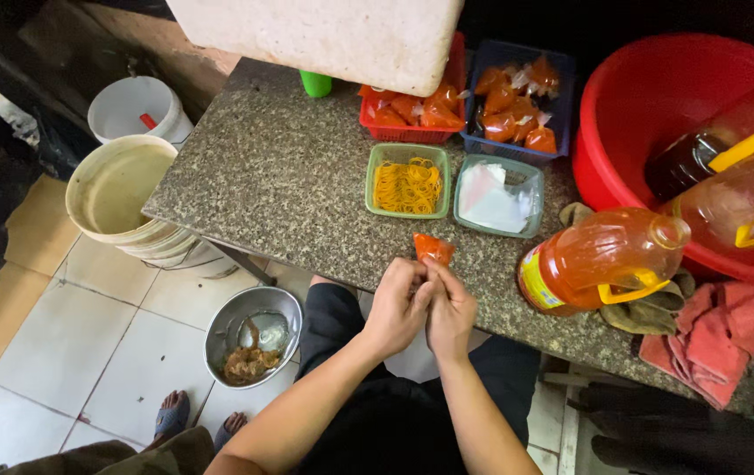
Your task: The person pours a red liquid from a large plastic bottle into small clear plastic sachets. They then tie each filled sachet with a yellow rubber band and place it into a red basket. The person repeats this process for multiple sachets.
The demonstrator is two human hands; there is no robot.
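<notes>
My left hand (pixel 395 308) and my right hand (pixel 450 315) meet at the front edge of a speckled stone counter (pixel 289 176). Together they pinch the neck of a small plastic bag of orange-red sauce (pixel 433 249), which stands up just above the fingertips. Right behind it sit a green tub of yellow rubber bands (pixel 407 182) and a clear tub of folded plastic bags (pixel 497 195). A red basket (pixel 408 114) and a blue basket (pixel 516 104) further back hold several filled sauce bags.
A big bottle of orange oil (pixel 601 260) lies on a cloth to the right, beside a red basin (pixel 650 114) with more bottles and a pink rag (pixel 718 334). White foam box (pixel 324 35) at the back. Buckets (pixel 126 189) and a metal bowl (pixel 252 336) stand on the tiled floor at left.
</notes>
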